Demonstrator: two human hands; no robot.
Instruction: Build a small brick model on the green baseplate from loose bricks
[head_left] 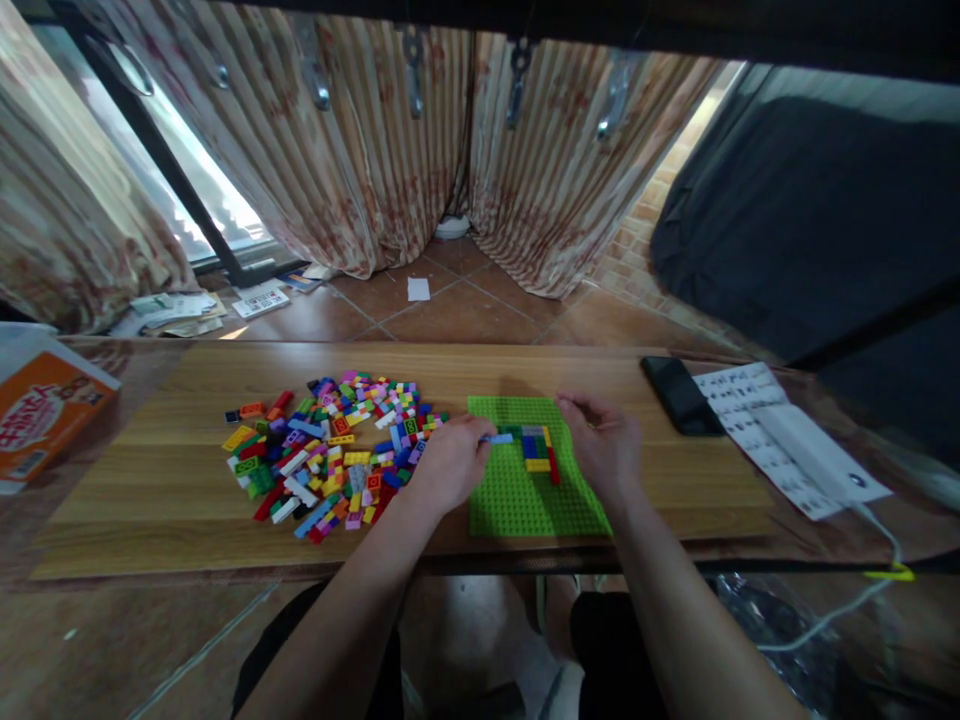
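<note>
My left hand (pixel 456 462) pinches a long light-blue toy brick (pixel 498 438) over the left side of a green studded baseplate (pixel 502 505). A small group of joined bricks (pixel 534 447) stands on the plate, with blue, yellow, green and red pieces showing. The light-blue brick points toward that group from its left; whether they touch I cannot tell. Above the plate's right edge is my right hand (pixel 604 440), its fingers curled and thumb near the fingertips. Nothing shows between them, though they are partly hidden.
Left of the plate lies a spread pile of loose coloured bricks (pixel 334 456) on the wooden board (pixel 165 500). A black phone (pixel 681 396) and printed paper (pixel 757 400) with a white cable lie to the right. An orange-and-white box (pixel 49 415) stands far left.
</note>
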